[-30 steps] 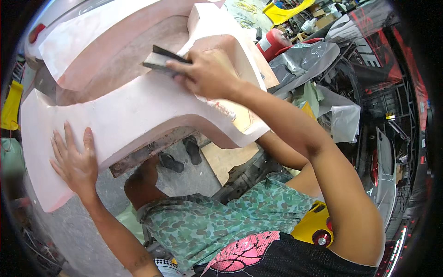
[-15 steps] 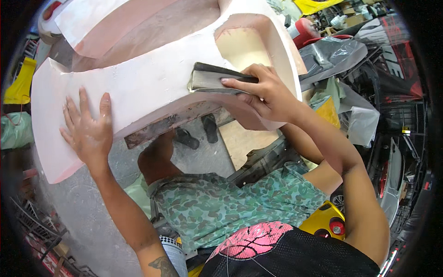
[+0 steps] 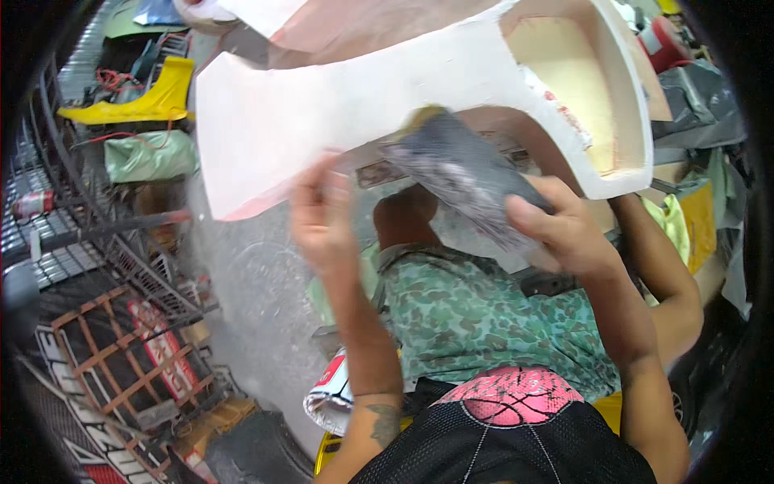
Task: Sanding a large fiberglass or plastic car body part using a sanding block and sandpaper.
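My right hand [image 3: 568, 230] grips a sanding block wrapped in dark grey sandpaper [image 3: 472, 169]. The block is tilted, with a worn side dusted pale, and it appears held off the work in front of the panel's near edge. Before me lies a large moulded panel [image 3: 322, 97], white with pinkish patches and a cream-coloured recess at its right end. My left hand [image 3: 322, 214] is raised at the panel's near edge, its fingers up, apart and blurred by motion. Nothing shows in it, and I cannot tell whether its fingertips touch the edge.
At left are a yellow boot-shaped piece [image 3: 149, 97], a pale green bag [image 3: 151, 155] and black wire racks [image 3: 153, 274]. A white container [image 3: 330, 403] stands by my left forearm. A red cylinder [image 3: 665, 44] and dark plastic wrapping [image 3: 697, 101] lie at far right.
My left hand has lifted from the panel's top and come nearer to me. The sanding block has left the panel, drawn back and turned in my right hand. The whole view has swung left.
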### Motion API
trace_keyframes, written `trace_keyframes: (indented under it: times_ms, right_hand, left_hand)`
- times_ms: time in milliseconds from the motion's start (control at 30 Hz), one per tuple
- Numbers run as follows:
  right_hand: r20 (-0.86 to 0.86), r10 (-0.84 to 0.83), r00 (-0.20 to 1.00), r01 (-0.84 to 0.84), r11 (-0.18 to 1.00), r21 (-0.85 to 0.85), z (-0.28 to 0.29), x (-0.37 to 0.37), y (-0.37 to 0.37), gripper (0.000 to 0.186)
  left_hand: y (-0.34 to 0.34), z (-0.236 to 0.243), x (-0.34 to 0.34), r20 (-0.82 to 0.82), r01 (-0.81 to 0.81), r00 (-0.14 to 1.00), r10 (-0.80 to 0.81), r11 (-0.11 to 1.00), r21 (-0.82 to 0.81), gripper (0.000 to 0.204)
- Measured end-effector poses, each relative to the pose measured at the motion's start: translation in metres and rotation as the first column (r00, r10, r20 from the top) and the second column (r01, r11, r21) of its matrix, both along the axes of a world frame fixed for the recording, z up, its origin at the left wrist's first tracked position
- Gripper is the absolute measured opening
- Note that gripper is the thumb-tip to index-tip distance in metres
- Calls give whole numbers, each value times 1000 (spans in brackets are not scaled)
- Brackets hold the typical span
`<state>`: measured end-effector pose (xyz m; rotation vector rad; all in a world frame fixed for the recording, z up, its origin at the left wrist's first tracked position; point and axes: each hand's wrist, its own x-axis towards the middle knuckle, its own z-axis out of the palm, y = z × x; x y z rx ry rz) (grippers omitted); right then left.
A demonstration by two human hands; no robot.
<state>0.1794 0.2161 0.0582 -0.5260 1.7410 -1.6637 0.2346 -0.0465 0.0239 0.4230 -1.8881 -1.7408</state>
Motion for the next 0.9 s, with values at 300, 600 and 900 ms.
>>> trace_keyframes:
  times_ms: [300, 600, 900]
  right_hand:
    - [850, 436, 297, 431, 733, -526, -65, 68, 15, 62]
    - [869, 341, 358, 430, 766, -478, -58, 58, 21, 46]
    - [-816, -374, 441, 712, 699, 64, -42, -12, 84, 18]
  left_hand:
    - [103, -39, 24, -366, 577, 802, -472, 453, 680, 89]
    - [99, 0, 19, -130, 469, 866, -482, 697, 543, 54]
    - [-23, 17, -62, 80, -13, 979, 188, 446, -895, 25]
